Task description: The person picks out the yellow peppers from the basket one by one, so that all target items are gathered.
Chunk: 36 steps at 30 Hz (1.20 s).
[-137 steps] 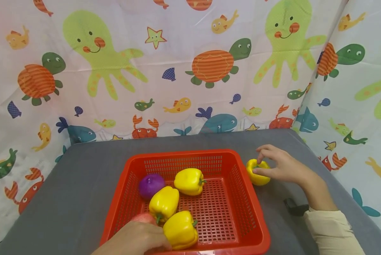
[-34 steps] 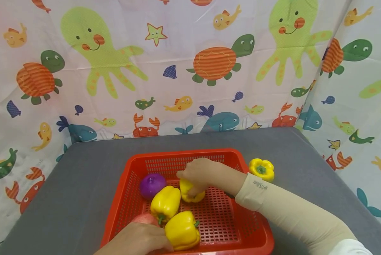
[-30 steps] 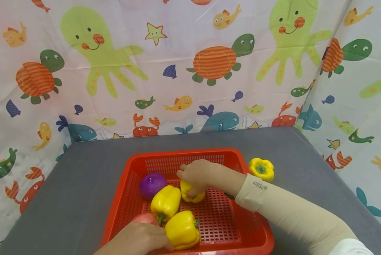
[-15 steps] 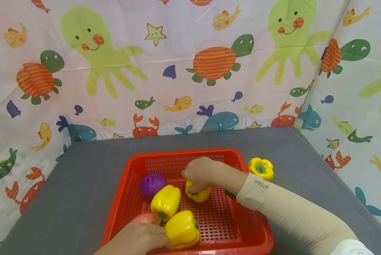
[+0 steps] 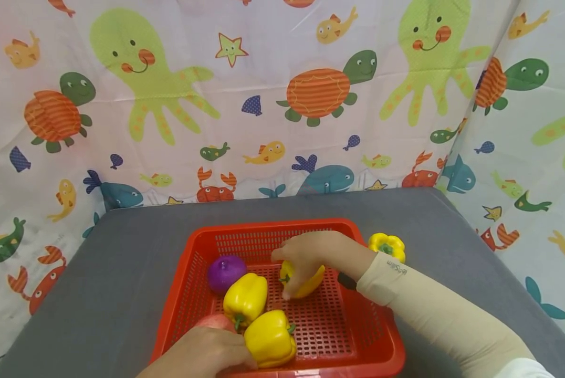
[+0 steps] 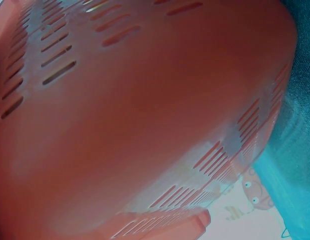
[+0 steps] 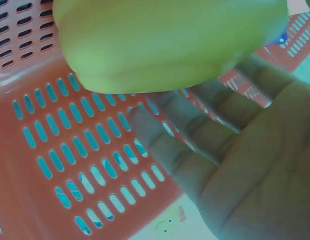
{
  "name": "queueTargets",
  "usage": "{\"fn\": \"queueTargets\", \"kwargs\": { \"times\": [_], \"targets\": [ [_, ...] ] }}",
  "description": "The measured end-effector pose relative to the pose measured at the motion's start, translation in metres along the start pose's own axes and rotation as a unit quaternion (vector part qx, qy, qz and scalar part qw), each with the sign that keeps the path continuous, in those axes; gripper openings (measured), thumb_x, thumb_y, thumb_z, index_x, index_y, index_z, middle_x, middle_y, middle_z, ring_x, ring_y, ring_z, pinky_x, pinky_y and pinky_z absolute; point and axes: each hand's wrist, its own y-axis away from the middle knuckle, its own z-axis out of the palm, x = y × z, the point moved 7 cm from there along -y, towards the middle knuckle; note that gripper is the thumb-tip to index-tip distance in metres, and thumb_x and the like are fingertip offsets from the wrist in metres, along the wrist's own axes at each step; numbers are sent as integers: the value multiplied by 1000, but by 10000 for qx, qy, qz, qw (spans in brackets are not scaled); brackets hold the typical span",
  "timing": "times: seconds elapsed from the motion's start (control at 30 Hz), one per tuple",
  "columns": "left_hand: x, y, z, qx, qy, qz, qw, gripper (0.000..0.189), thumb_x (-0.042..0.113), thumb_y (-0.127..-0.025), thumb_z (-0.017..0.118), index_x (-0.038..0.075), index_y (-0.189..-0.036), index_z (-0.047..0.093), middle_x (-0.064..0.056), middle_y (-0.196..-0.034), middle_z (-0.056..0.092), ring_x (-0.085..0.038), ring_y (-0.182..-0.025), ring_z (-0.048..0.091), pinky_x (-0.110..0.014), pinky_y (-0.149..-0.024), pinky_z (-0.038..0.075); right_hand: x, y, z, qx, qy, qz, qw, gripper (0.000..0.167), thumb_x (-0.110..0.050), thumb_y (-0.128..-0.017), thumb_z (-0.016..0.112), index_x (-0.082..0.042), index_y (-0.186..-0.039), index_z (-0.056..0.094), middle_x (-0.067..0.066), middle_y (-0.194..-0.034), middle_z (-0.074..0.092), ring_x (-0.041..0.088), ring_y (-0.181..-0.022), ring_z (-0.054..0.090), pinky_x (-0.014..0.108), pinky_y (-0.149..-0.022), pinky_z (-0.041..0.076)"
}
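Observation:
In the head view, my right hand (image 5: pixel 306 254) holds a yellow bell pepper (image 5: pixel 312 285) in the red plastic basket (image 5: pixel 358 344), its green stem pointing left. The right wrist view shows that pepper (image 7: pixel 170 45) close up, with my fingers (image 7: pixel 167 142) against its far side. My left hand (image 5: pixel 204 352) curls over the basket's front-left rim, its fingertips hidden, beside a pinkish-red round fruit (image 5: pixel 215 321). Two other yellow bell peppers, a nearer one (image 5: pixel 269 338) and a farther one (image 5: pixel 246 296), lie close by. The left wrist view has only the basket's outer wall (image 6: pixel 144 115) filling it.
A purple onion-like vegetable (image 5: pixel 227 274) sits in the basket's back-left part. Another yellow bell pepper (image 5: pixel 387 245) stands on the grey tabletop (image 5: pixel 122 273), outside the basket's right wall. A printed curtain (image 5: pixel 244 105) hangs behind and along the sides.
My right hand went from the pepper outside the basket to one inside, gripped it, then shifted it rightward and turned its stem to the left. My left hand stayed put.

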Motion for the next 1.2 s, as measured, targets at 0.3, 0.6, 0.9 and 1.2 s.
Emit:
{"fn": "queueTargets", "kwargs": {
  "times": [0.3, 0.6, 0.9, 1.2],
  "targets": [
    [-2, 1, 1, -90, 34, 3, 10000, 27, 49, -97, 59, 26, -106, 72, 23, -97, 63, 10, -86, 55, -11, -82, 44, -12, -2, -4, 482, 368, -493, 9969, 42, -41, -86, 76, -17, -118, 62, -4, -100, 56, 15, -85, 54, 31, -76, 49],
    [-1, 1, 2, -132, -26, 1, 9999, 29, 50, -97, 59, 26, -106, 72, 23, -99, 63, 10, -87, 55, -12, -82, 44, -9, -5, -5, 700, 386, -264, 9965, 60, -54, -80, 79, -18, -124, 57, 0, -113, 58, 18, -91, 58, 38, -84, 52],
    [-1, 2, -1, -98, 4, -71, 9999, 29, 50, -97, 59, 25, -105, 72, 23, -98, 62, 10, -87, 55, -11, -82, 44, -10, -3, -6, 654, 378, -485, 9960, 59, -40, -77, 85, -23, -127, 58, -1, -114, 57, 17, -95, 57, 39, -87, 51],
    [-2, 2, 1, -178, -31, -158, 9997, 31, 52, -97, 59, 25, -105, 72, 23, -98, 62, 9, -87, 55, -12, -81, 45, -12, -7, -4, 590, 440, -540, 9958, 54, -35, -74, 88, -24, -119, 60, -7, -109, 60, 14, -92, 56, 37, -84, 51]
  ]
}}
